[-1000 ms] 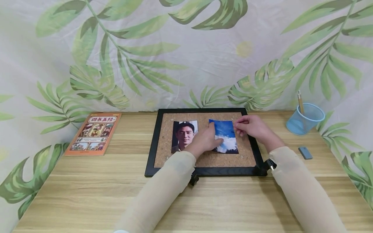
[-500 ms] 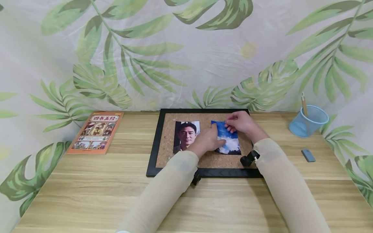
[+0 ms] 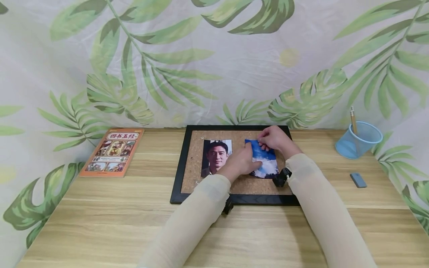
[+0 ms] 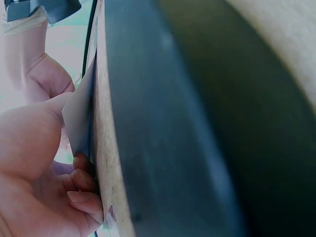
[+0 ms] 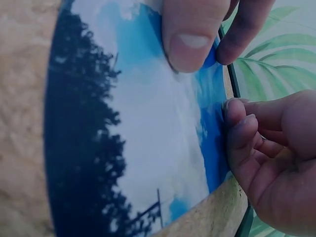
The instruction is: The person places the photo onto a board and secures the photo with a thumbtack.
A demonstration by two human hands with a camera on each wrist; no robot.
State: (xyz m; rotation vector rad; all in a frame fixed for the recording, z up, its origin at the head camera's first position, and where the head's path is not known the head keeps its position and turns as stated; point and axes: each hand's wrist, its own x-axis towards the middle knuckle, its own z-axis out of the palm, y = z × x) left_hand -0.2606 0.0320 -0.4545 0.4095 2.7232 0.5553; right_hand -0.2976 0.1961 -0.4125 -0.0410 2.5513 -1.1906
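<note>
A sky photo (image 3: 266,163) lies on the right half of a black-framed corkboard (image 3: 234,189). My left hand (image 3: 242,160) grips its left side, the thumb on the picture and the fingers under the edge; in the left wrist view the photo (image 4: 79,116) bends up off the cork. At the photo's top edge my right hand (image 3: 276,141) pinches a tiny thing between thumb and forefinger. It looks like a clear push pin (image 5: 226,104) but is nearly hidden by the fingertips. Left of the hands, a portrait photo (image 3: 216,158) lies flat on the cork.
An orange book (image 3: 112,152) lies on the wooden table (image 3: 100,219) at the left. At the right stand a blue mesh pen cup (image 3: 358,141) with a pencil (image 3: 353,121) and, nearer, a small grey-blue block (image 3: 358,180). A leaf-patterned cloth (image 3: 241,70) hangs behind.
My right hand has moved left from the photo's right edge to its top edge, still pinching. The left hand has kept its grip on the photo. The head view has shifted slightly.
</note>
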